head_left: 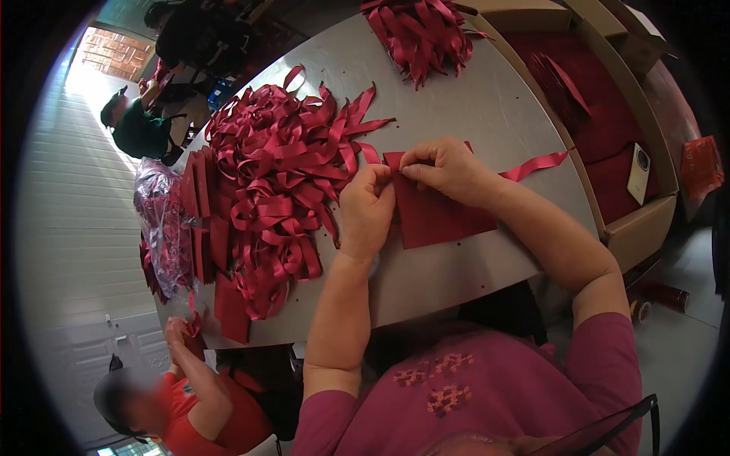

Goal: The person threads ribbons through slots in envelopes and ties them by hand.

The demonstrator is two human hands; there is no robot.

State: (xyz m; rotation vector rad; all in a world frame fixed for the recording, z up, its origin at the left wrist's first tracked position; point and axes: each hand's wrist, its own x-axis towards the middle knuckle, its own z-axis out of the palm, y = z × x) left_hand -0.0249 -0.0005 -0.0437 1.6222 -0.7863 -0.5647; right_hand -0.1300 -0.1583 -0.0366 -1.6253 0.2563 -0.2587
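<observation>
Red card (441, 219), just beside the ribbon pile (277, 171), looks light, stiffish and easily creased; our left hand (367, 209) and right hand (447, 172) both pinch its pile-side edge, where a gentle fingertip hold should suit.

Left hand (368, 209) and right hand (442, 171) pinched at far-left corner of red sheet (441, 220); corner covered, detail between fingertips too small to tell. Ribbon (536, 165), right: inner end hidden behind right wrist. Far ribbon bundle (422, 38): cut off by top edge. Clear bag (162, 216), left: contents obscured by glare. Red-shirted co-worker (220, 410), near left: face blurred. Dark-clothed person (198, 34), far left: cut off, indistinct.
</observation>
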